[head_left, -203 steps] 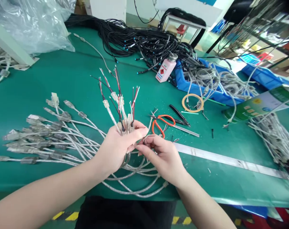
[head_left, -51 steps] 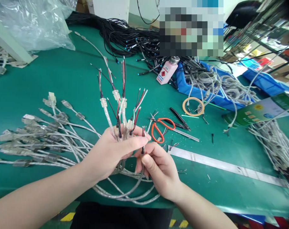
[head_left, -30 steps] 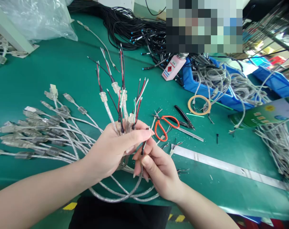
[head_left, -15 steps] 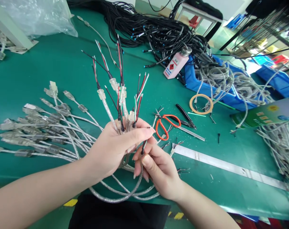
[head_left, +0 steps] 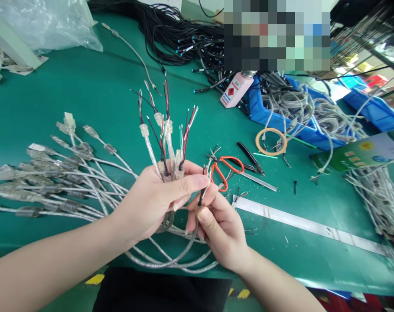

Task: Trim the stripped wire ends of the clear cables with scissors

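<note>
My left hand (head_left: 154, 201) is closed around a bundle of clear-jacketed cables (head_left: 164, 147). Their stripped red, black, green and white wire ends stick up above my fist. My right hand (head_left: 218, 223) sits just to the right and pinches one more cable end (head_left: 203, 190), whose short coloured wires point up beside my left fingertips. The cables loop down below both hands (head_left: 170, 260). Their clear USB plugs (head_left: 47, 173) fan out flat on the green table to the left.
Orange-handled scissors (head_left: 224, 169) and black cutters (head_left: 250, 157) lie right of my hands. A steel ruler (head_left: 310, 225) runs along the table front. A tape ring (head_left: 271, 141), pink bottle (head_left: 234, 90), blue bins of grey cable (head_left: 301, 112) and black cable heap (head_left: 190, 43) lie beyond.
My right hand has lifted its single cable end slightly toward the bundle. The bundle in my left hand has tilted a little lower and closer.
</note>
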`<control>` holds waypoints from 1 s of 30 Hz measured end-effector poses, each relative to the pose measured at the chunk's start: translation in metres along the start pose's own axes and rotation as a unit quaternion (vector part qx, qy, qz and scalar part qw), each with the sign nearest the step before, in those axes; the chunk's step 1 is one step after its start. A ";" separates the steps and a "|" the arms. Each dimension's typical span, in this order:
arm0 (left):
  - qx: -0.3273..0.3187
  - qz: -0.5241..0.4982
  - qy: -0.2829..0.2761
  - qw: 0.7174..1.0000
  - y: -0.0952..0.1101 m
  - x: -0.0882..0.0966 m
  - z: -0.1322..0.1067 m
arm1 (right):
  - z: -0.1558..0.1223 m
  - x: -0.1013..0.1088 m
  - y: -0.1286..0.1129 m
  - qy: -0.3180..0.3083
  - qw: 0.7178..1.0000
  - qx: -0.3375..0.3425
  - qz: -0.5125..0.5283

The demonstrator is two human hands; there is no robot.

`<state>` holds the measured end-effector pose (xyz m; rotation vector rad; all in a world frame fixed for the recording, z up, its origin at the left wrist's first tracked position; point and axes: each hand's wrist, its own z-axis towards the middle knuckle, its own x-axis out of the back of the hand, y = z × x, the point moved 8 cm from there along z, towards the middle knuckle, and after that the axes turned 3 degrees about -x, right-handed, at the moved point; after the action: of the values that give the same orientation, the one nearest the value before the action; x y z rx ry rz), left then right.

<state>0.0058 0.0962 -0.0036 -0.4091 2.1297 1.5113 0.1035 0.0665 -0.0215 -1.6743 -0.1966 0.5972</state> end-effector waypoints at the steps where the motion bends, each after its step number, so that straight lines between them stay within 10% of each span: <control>1: 0.001 -0.004 -0.003 1.000 0.000 0.000 0.000 | 0.000 0.000 0.000 0.004 1.000 -0.001 -0.005; 30: -0.053 0.027 0.034 0.998 0.004 0.002 -0.013 | -0.006 -0.011 -0.008 0.003 0.983 0.110 -0.144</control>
<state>-0.0009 0.0859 0.0015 -0.4501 2.1342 1.6676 0.0987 0.0576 -0.0098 -1.4009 -0.3488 0.3807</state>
